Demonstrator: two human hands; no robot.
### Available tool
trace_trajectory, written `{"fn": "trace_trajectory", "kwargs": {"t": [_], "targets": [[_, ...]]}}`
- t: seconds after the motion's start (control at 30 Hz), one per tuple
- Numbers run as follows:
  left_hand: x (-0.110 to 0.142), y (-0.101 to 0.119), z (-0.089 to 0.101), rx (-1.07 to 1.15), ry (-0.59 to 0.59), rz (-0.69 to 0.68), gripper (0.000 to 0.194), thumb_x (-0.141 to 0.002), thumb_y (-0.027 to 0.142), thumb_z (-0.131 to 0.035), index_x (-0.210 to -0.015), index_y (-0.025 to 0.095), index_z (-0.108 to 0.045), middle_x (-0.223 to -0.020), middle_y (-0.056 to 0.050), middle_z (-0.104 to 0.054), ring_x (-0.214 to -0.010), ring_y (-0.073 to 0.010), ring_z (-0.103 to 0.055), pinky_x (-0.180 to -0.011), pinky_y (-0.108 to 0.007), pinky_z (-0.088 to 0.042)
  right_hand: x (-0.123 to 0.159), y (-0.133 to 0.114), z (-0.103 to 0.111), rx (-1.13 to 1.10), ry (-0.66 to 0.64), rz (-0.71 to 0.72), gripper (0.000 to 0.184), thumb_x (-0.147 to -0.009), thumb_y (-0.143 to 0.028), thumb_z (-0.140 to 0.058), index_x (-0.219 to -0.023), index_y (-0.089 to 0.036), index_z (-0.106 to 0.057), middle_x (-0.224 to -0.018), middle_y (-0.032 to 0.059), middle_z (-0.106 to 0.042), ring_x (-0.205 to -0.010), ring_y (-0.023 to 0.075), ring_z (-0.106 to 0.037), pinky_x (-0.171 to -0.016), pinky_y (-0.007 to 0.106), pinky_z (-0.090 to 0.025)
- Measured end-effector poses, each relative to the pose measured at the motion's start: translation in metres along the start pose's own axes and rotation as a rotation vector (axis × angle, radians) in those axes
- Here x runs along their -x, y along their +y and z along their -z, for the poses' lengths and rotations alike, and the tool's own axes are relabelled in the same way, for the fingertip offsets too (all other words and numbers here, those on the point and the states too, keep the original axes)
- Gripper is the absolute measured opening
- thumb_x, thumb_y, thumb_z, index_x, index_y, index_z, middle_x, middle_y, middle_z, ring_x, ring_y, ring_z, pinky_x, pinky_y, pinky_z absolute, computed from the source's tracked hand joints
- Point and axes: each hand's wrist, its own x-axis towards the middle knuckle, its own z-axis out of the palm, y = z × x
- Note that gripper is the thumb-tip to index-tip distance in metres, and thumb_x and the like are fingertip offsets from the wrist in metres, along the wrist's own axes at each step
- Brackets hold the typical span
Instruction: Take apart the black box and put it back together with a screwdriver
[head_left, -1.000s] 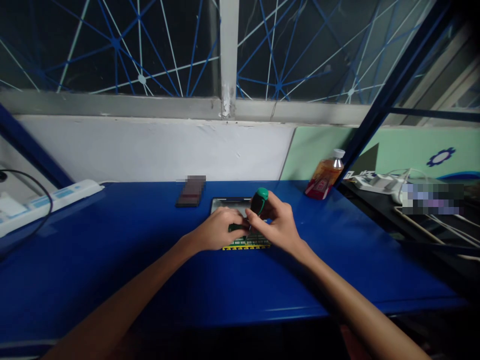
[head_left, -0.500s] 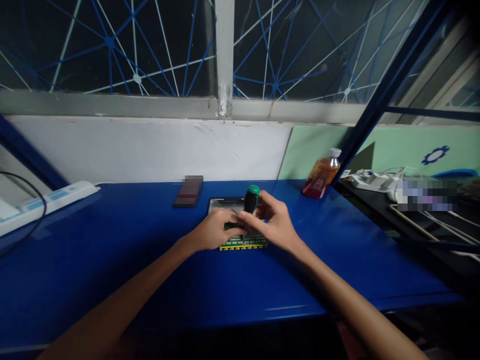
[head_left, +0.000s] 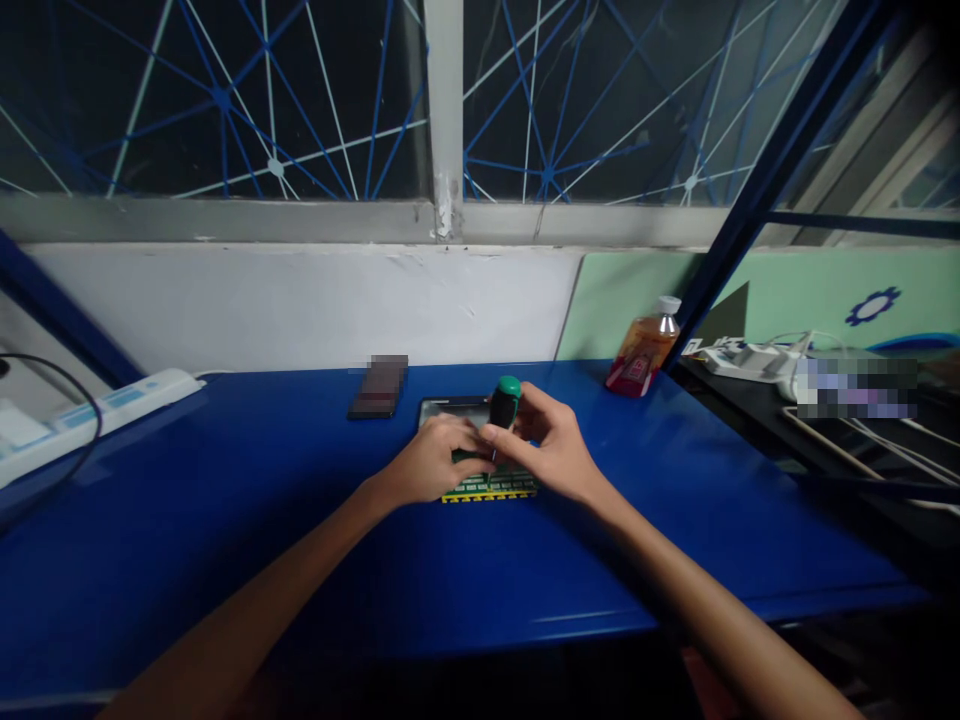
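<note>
A green circuit board [head_left: 491, 487] with a yellow front edge lies on the blue table [head_left: 225, 520], in front of a small metal tray [head_left: 439, 408]. My right hand [head_left: 551, 450] is closed round a black screwdriver with a green cap [head_left: 504, 400], held nearly upright with its tip down on the board. My left hand [head_left: 431, 460] rests curled on the board's left part, fingers pressed down beside the screwdriver shaft. The board's middle is hidden under both hands.
A dark phone [head_left: 377, 390] lies behind the board to the left. An amber bottle [head_left: 645, 350] stands at the back right. A white power strip [head_left: 97, 410] with a black cable sits at the far left. Cables and white adapters [head_left: 750, 358] lie on the right shelf.
The screwdriver has swung from leaning right to nearly upright, and its cap has moved slightly left. Both hands stay on the board.
</note>
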Motion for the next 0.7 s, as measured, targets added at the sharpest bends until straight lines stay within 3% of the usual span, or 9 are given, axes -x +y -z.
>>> {"fn": "trace_trajectory", "kwargs": {"t": [0.4, 0.7], "targets": [[0.0006, 0.0007, 0.0001, -0.053, 0.031, -0.045, 0.012, -0.083, 0.023, -0.067, -0.074, 0.02, -0.075, -0.078, -0.003, -0.073, -0.077, -0.016, -0.067, -0.073, -0.031, -0.053, -0.0001, 0.0011, -0.0013, -0.115, -0.023, -0.039, 0.03, -0.08, -0.037, -0.069, -0.102, -0.022, -0.055, -0.065, -0.0042, -0.056, -0.053, 0.0118, -0.055, -0.047, 0.026, -0.042], [-0.0019, 0.001, -0.0064, -0.032, 0.112, -0.047, 0.015, -0.088, 0.024, -0.062, -0.083, 0.022, -0.076, -0.084, -0.004, -0.075, -0.082, -0.017, -0.068, -0.076, -0.032, -0.054, -0.0015, 0.0017, -0.0004, -0.063, -0.003, -0.026, 0.029, -0.079, -0.039, -0.069, -0.099, -0.021, -0.058, -0.067, -0.0036, -0.055, -0.055, 0.0107, -0.051, -0.05, 0.026, -0.042]]}}
